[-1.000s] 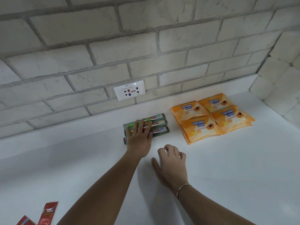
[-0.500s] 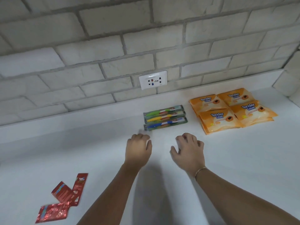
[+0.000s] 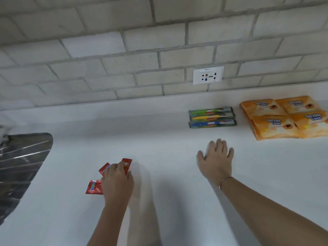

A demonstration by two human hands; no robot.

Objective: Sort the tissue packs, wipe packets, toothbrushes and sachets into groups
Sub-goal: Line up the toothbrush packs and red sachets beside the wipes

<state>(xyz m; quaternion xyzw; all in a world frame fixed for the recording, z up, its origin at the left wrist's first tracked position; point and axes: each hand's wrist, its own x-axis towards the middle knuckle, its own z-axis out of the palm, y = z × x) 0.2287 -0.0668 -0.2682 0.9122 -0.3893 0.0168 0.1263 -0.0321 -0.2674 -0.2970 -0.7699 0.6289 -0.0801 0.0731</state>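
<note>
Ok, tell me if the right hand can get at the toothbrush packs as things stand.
Probably yes. The right hand is open and holds nothing, and only bare counter lies between it and the toothbrush packs straight ahead.

Your left hand (image 3: 117,181) covers the middle of the sachets (image 3: 94,187). Their count cannot be confirmed, nor whether your fingers pinch one. The orange packs (image 3: 284,118) are cut off by the right edge, the sink (image 3: 21,166) by the left. Lettering on the socket (image 3: 208,75) and print on the toothbrushes (image 3: 212,117): blurred, unreadable.
</note>
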